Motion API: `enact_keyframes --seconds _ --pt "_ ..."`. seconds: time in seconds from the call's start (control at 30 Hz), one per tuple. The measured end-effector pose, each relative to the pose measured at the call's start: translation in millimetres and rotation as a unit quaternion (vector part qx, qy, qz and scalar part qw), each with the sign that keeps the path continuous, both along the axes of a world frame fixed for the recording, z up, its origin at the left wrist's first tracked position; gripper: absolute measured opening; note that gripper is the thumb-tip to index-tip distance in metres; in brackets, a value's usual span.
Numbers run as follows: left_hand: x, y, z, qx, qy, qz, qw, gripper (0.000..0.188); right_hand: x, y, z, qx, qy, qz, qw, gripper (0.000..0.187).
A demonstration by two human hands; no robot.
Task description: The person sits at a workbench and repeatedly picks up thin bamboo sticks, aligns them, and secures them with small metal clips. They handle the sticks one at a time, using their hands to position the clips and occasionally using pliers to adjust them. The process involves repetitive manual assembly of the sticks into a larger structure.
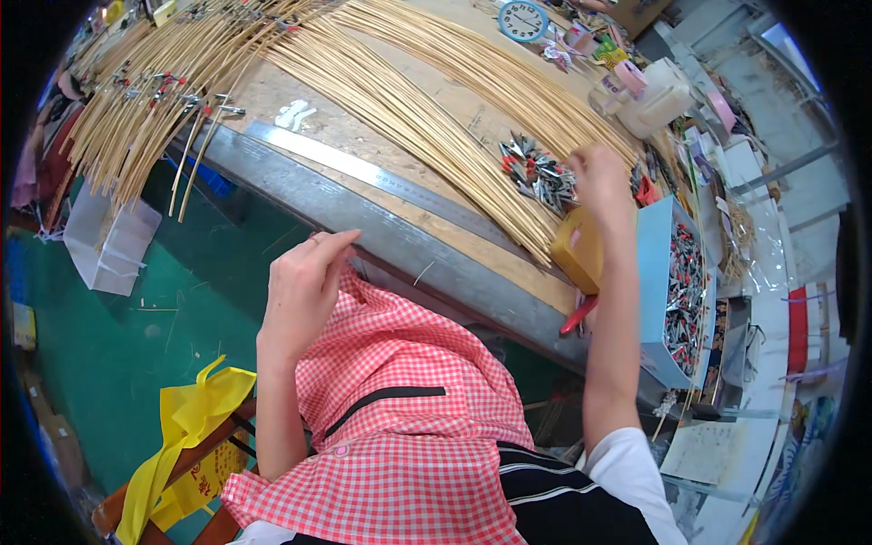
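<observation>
My left hand [307, 283] hovers by the table's near edge, its thumb and forefinger drawn together; anything between them is too small to make out. Over the right side of the table, my right hand [603, 186] is bent with its fingers curled in, beside a loose pile of small metal clips [538, 171] with red and black parts. What its fingertips hold, if anything, is hidden. Long thin wooden sticks [436, 127] lie in bundles across the table, their near ends close to a yellow block-like container [576, 247] below my right wrist.
A steel ruler [363, 171] lies along the table edge. Right of my forearm stands a light-blue box [656, 272] full of clips. A red-handled tool [579, 314] rests at the edge. Sticks with clips [154, 109] overhang the left end. A clock [522, 20] and plastic jug [656, 100] stand behind.
</observation>
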State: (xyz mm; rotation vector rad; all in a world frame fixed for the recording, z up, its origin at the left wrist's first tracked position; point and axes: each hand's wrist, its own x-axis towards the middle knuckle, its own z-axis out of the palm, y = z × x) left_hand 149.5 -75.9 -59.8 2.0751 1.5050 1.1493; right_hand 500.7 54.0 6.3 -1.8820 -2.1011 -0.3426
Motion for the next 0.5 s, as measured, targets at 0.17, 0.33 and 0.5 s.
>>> enact_keyframes --seconds 0.17,0.33,0.5 --pt "5 2 -1 0.015 0.008 -0.025 1.0 0.022 93 79 -31 -0.062 -0.05 -0.02 0.997 0.017" --pt "2 1 -3 -0.002 0.014 -0.024 1.0 0.02 105 95 -38 -0.111 -0.029 -0.012 0.993 0.015" --pt "4 1 -3 -0.007 0.022 -0.021 1.0 0.02 108 86 -24 0.04 0.008 0.063 0.997 0.01"
